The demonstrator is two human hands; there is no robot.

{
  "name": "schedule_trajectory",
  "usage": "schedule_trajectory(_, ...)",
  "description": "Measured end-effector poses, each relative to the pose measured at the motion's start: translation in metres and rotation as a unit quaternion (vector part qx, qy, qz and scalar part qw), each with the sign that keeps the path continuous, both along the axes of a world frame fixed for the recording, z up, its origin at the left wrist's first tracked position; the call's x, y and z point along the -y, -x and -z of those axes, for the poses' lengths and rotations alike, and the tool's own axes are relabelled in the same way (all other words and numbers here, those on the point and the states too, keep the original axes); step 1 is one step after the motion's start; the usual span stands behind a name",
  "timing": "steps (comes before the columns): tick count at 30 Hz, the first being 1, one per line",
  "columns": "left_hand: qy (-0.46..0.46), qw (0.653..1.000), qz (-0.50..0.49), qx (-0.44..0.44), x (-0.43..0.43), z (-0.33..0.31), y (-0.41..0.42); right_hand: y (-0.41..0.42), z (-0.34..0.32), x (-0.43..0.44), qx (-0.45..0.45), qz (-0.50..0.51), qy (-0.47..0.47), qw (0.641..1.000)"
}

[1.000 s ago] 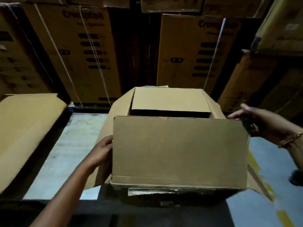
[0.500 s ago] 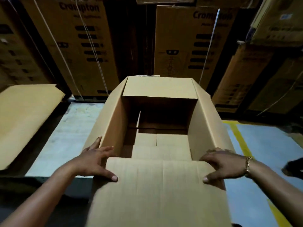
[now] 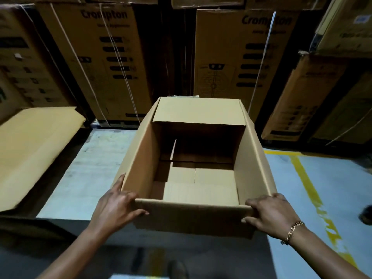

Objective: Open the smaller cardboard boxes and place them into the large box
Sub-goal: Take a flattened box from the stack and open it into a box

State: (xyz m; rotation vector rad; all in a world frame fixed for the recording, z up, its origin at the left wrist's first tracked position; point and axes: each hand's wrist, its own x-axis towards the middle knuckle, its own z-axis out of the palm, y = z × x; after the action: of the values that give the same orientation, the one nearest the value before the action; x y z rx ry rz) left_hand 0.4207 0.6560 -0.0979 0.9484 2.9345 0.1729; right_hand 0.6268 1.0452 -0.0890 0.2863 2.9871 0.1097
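You're holding the open cardboard box (image 3: 193,168) by its near corners, near flap folded down outward, so this looks like the step of squaring one box open before it goes into the large one. Left hand (image 3: 116,208) is wrapping the near-left corner: fingers running up the outside of the left wall, thumb lying across the front of the folded near flap (image 3: 191,218), grip clamped on cardboard. Right hand (image 3: 269,214) is mirroring it on the near-right corner, thumb hooked on the rim, fingers curled against the front face, grip also closed on the box; bracelet (image 3: 292,231) is sitting at that wrist. Both forearms are coming in low and angled inward, wrists roughly level. The box is sitting in front of you above the pale floor (image 3: 86,172), far flap (image 3: 199,109) tilted inward over the opening, bottom flaps (image 3: 201,188) looking only loosely overlapped with a dark gap at the back. My read: keep the two corners pulled apart evenly so the walls stay square, and push the far flap out before nesting. Watch the bottom; I can't tell if it's taped, so support it from below when lifting. I can't tell which box is the large one from here; stacked printed cartons (image 3: 104,63) behind and a flat cardboard sheet (image 3: 36,150) at left are well apart from your hands.
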Motion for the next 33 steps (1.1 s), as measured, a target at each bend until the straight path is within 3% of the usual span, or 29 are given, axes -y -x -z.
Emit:
schedule_trajectory(3, 0.014, 1.0, -0.012, 0.022, -0.001, -0.005, 0.0, 0.0, -0.005, 0.003, 0.04, 0.025, 0.016, 0.999)
schedule_trajectory(9, 0.076, 0.986, 0.023, 0.149, -0.009, -0.03, 0.014, 0.021, -0.021, 0.005, 0.143, 0.05, 0.069, 0.986)
schedule_trajectory(13, 0.027, 0.976, 0.028, 0.216, -0.016, -0.03, 0.054, 0.079, -0.038, -0.018, 0.065, 0.064, 0.116, 0.989)
schedule_trajectory(17, -0.049, 0.986, 0.003, 0.16, -0.062, -0.019, 0.118, 0.173, -0.015, -0.042, 0.077, 0.075, 0.078, 0.991)
schedule_trajectory(20, -0.055, 0.99, -0.018, 0.125, -0.109, -0.009, 0.171, 0.242, 0.013, -0.052, 0.108, 0.163, 0.209, 0.958)
schedule_trajectory(22, -0.079, 0.99, -0.038, 0.109, -0.133, -0.005, 0.202, 0.275, 0.025, -0.063, 0.06, 0.234, 0.264, 0.934)
schedule_trajectory(28, -0.134, 0.981, -0.066, 0.128, -0.176, -0.001, 0.305, 0.318, -0.009, -0.105, -0.114, 0.254, 0.084, 0.957)
schedule_trajectory(33, -0.131, 0.987, -0.026, 0.087, -0.235, -0.022, 0.357, 0.355, -0.029, -0.163, -0.102, 0.254, 0.022, 0.962)
